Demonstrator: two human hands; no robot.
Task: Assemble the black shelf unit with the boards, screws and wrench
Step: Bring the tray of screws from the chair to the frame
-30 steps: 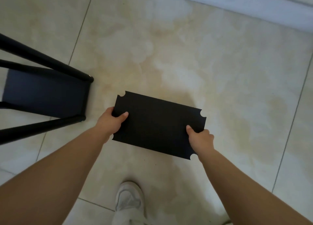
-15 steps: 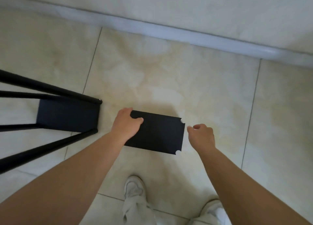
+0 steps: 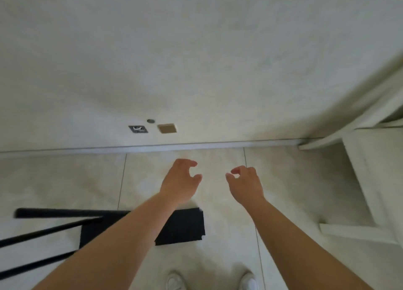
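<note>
Both hands have let go of the black board [image 3: 185, 227], which a second ago they held by its short ends; it now lies flat on the floor tiles [image 3: 65, 180] at lower centre of the frame, partly hidden under the left forearm. The left hand [image 3: 180, 180] hangs above the floor at centre frame, well apart from the board, fingers loosely curled and holding nothing. The right hand [image 3: 245, 183] hangs just to its right, fingers likewise loosely curled, thumb and forefinger apart, holding nothing. At lower left the black shelf frame [image 3: 54, 226] lies on its side, its rods blurred, its near end close beside the board. The view has tipped up, so the pale wall [image 3: 196, 60] now fills the upper half, with a grey plate [image 3: 138, 129] and a tan plate [image 3: 167, 128] low on it. Two white shoes [image 3: 175, 282] show at the bottom edge.
</note>
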